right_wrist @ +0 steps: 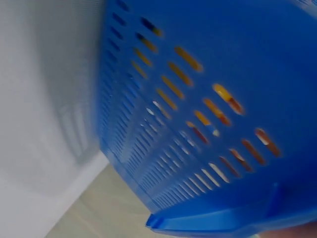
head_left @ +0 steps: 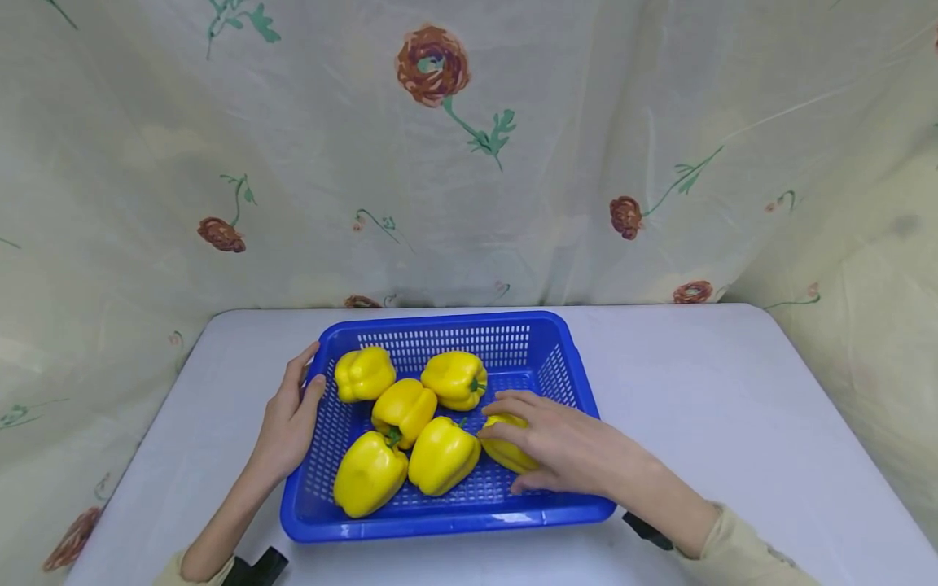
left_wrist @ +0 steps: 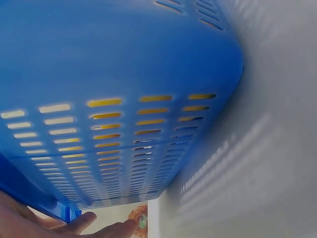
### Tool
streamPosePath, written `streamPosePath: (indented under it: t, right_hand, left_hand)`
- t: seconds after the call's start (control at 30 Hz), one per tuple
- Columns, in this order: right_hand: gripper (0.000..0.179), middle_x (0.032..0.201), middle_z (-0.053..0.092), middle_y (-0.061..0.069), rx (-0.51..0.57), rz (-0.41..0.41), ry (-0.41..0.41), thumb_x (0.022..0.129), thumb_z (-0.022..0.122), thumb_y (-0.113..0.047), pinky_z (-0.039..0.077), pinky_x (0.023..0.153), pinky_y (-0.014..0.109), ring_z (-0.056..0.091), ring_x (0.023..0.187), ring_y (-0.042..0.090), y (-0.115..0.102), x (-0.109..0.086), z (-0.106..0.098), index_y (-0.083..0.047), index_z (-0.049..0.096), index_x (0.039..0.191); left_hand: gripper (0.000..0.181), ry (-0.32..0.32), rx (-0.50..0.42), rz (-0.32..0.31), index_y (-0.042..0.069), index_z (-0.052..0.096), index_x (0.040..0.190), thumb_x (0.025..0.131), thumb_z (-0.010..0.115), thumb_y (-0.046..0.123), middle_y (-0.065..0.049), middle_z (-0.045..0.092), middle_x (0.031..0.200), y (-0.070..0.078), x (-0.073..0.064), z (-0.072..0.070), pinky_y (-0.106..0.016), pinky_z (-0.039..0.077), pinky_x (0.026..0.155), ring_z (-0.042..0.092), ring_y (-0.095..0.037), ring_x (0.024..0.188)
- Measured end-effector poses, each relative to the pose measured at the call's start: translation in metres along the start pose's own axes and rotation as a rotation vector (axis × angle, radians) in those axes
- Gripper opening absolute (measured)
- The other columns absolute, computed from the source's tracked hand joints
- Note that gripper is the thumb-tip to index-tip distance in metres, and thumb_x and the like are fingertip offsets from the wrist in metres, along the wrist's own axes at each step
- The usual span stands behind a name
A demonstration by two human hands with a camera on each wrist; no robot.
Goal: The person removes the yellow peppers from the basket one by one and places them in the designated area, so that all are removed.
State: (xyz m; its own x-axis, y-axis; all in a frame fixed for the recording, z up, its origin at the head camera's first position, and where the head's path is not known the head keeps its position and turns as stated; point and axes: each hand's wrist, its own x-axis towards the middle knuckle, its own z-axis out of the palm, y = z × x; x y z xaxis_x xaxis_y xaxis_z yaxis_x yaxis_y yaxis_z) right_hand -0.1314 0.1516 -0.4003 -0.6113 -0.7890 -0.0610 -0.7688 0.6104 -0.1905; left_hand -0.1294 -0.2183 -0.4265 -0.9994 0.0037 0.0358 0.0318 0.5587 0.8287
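Observation:
A blue plastic basket (head_left: 432, 527) with slotted walls stands on the table, and several yellow bell peppers (head_left: 444, 456) lie inside it. At the basket's left rim, my left hand (head_left: 288, 423) holds on, thumb over the edge and fingers along the outside. The left wrist view shows those fingers (left_wrist: 74, 224) just under the rim. Reaching over the right front edge, my right hand (head_left: 560, 439) grips the rightmost yellow bell pepper (head_left: 508, 458), fingers curled over its top and thumb at the near side. In the right wrist view the basket wall (right_wrist: 148, 124) hides most of that hand.
A white table (head_left: 703, 407) carries the basket, which sits near its far edge. Behind it hangs a pale curtain (head_left: 315, 122) printed with brown flowers, and the cloth continues along both sides.

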Motion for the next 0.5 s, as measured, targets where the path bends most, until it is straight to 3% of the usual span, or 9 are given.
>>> streamPosePath:
  t: [0.1, 0.2, 0.33, 0.5]
  right_hand:
    - [0.076, 0.163, 0.055, 0.005, 0.003, 0.047, -0.036, 0.084, 0.093, -0.04, 0.048, 0.125, 0.057, 0.05, 0.153, 0.033, -0.0013, -0.0011, -0.0027, -0.026, 0.06, 0.151]
    - [0.083, 0.164, 0.053, 0.006, -0.012, 0.066, -0.051, 0.083, 0.096, -0.029, 0.048, 0.125, 0.058, 0.05, 0.154, 0.034, -0.0017, -0.0017, -0.0047, -0.027, 0.056, 0.155]
    - [0.082, 0.162, 0.055, 0.008, -0.051, 0.056, -0.042, 0.085, 0.094, -0.023, 0.05, 0.123, 0.057, 0.052, 0.151, 0.034, -0.0005, -0.0019, -0.0043, -0.028, 0.054, 0.156]
    - [0.077, 0.159, 0.056, 0.009, -0.046, 0.066, -0.013, 0.087, 0.092, -0.029, 0.053, 0.121, 0.055, 0.055, 0.147, 0.032, 0.0008, -0.0005, -0.0016, -0.028, 0.053, 0.154]
  left_hand:
    - [0.057, 0.002, -0.001, 0.0, 0.01, 0.018, 0.172, 0.119, 0.034, 0.021, -0.031, 0.036, 0.171, 0.0001, 0.0001, -0.0002, -0.065, 0.049, 0.114, 0.049, -0.055, 0.149]
    - [0.057, -0.001, 0.002, -0.005, 0.01, 0.018, 0.172, 0.119, 0.034, 0.022, -0.031, 0.036, 0.17, 0.0006, 0.0004, 0.0004, -0.065, 0.05, 0.112, 0.05, -0.055, 0.148]
    - [0.058, -0.004, -0.003, -0.017, 0.011, 0.017, 0.173, 0.119, 0.033, 0.023, -0.031, 0.037, 0.17, 0.0013, 0.0007, 0.0015, -0.065, 0.051, 0.112, 0.051, -0.054, 0.148]
    - [0.057, 0.0, -0.01, -0.024, 0.011, 0.018, 0.173, 0.119, 0.033, 0.023, -0.031, 0.04, 0.169, 0.0008, 0.0009, 0.0017, -0.065, 0.052, 0.112, 0.053, -0.054, 0.146]
